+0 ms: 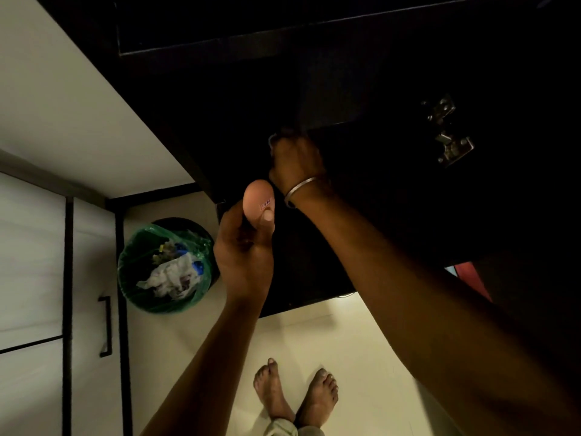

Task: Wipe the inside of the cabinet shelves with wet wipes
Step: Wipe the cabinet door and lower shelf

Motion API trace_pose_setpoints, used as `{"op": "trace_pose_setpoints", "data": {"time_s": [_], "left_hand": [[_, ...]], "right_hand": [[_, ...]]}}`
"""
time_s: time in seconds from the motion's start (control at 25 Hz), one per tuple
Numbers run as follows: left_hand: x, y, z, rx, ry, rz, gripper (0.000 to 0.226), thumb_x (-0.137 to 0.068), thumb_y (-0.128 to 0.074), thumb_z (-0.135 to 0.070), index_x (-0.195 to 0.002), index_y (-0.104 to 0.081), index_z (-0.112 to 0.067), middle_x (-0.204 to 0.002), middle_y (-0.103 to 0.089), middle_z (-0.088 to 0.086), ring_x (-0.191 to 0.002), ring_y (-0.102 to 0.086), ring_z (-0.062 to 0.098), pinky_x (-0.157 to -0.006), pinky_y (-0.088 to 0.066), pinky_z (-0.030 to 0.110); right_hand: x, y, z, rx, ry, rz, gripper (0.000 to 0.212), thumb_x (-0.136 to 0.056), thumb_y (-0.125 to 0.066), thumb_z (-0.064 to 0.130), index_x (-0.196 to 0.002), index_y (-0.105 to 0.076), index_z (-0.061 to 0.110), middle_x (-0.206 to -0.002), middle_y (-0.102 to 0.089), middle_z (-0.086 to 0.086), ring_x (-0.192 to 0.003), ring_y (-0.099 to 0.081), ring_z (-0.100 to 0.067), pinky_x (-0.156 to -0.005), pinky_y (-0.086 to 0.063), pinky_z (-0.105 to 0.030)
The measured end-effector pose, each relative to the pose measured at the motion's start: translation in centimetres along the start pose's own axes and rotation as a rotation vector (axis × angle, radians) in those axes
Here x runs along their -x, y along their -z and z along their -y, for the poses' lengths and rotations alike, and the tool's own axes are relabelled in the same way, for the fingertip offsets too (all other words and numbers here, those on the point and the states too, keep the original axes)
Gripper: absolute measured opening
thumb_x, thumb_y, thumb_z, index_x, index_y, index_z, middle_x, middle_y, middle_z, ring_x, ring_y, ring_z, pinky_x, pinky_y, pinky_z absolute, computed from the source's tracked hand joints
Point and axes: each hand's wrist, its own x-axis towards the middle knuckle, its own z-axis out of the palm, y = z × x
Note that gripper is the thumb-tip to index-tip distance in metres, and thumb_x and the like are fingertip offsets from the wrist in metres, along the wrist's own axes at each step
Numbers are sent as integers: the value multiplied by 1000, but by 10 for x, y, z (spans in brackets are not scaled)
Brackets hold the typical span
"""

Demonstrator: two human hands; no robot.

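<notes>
The left hand (243, 250) grips an egg (258, 199), likely keeping it clear, while the right hand (294, 163) reaches into the dark cabinet (361, 89), fingers curled on something I cannot identify; no wipe shows.

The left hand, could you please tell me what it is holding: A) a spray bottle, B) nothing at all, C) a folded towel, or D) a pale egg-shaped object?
D: the left hand grips a pale egg-shaped object with a small printed mark, thumb pressed against it.
</notes>
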Motion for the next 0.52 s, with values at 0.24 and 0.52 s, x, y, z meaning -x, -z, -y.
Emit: {"op": "trace_pose_setpoints", "data": {"time_s": [0.24, 0.52], "left_hand": [[4, 2, -3, 87, 40, -119, 27, -96, -65, -17, -122, -64, -7, -109, -72, 4, -101, -69, 9, -82, -54, 19], [-1, 4, 4, 44, -11, -33, 24, -96, -66, -22, -118, -63, -14, -109, -71, 2, -102, -68, 9, -81, -53, 20]], "right_hand": [[-14, -18, 13, -57, 355, 206, 41, -96, -51, 14, -136, -55, 21, -136, -57, -8, -123, -53, -28, -96, -44, -32], [-3, 12, -115, 102, -14, -234, 43, -86, -52, 8, -128, -62, 15, -129, -62, -11, -119, -56, -32, -102, -46, -37]]}}
